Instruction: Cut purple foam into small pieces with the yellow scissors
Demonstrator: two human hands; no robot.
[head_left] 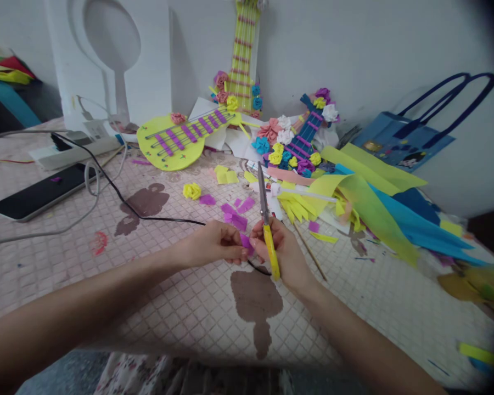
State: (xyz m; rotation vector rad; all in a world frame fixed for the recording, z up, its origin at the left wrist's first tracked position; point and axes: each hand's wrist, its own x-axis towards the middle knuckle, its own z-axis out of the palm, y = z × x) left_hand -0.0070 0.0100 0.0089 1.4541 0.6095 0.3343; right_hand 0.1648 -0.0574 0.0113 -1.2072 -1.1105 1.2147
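Between my two hands is a small piece of purple crepe paper. My left hand pinches its left side with thumb and fingers. My right hand grips its other side with the fingertips and also keeps hold of yellow-handled scissors, whose closed blades point away from me. Just beyond my hands lie several cut purple paper pieces. A yellow paper rose sits further left, near a folded yellow paper piece.
Paper-decorated guitar shapes stand at the back: a yellow one and a blue one. Crepe sheets and a blue bag are at right. A black cable runs toward my hands; a phone lies left. A thin stick lies right.
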